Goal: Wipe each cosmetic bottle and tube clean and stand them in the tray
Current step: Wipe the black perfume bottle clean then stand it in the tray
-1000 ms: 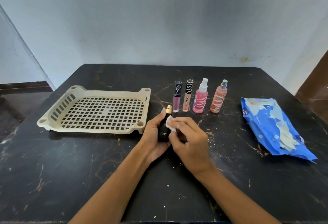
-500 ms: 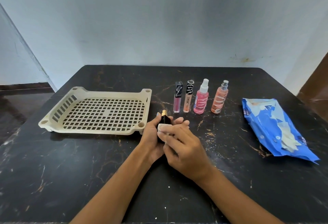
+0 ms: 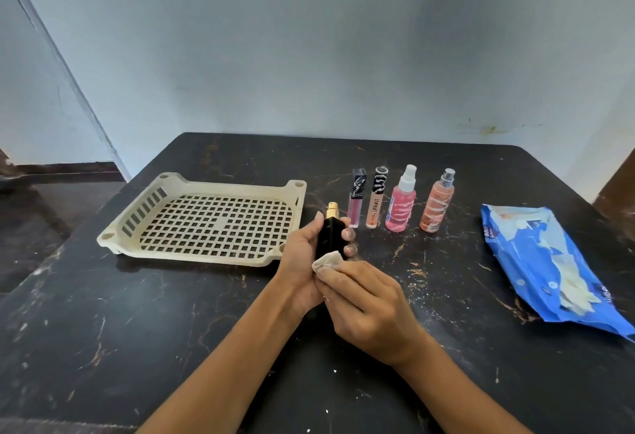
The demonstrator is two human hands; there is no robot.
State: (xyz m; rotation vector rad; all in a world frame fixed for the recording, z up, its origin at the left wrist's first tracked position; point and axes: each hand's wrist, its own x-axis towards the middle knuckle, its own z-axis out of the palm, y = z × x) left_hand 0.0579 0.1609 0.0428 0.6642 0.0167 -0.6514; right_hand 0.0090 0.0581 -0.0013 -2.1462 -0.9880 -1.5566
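Observation:
My left hand (image 3: pixel 302 262) grips a small black bottle (image 3: pixel 330 236) with a gold sprayer, held upright just right of the tray. My right hand (image 3: pixel 367 306) presses a crumpled white wipe (image 3: pixel 326 262) against the bottle's lower part. The cream slotted tray (image 3: pixel 171 189) lies empty at the left. Behind my hands stand a pink lip gloss tube (image 3: pixel 357 201), a peach lip gloss tube (image 3: pixel 376 200), a pink spray bottle (image 3: pixel 402 201) and an orange spray bottle (image 3: pixel 437 203), in a row.
A blue pack of wipes (image 3: pixel 549 262) lies open at the right side of the black marble table (image 3: pixel 137 330). A pale wall rises behind the table's far edge. A brown edge shows at the far right.
The wipe has slid down from the bottle's neck to its lower body. More of the black bottle and its gold top now shows above my fingers.

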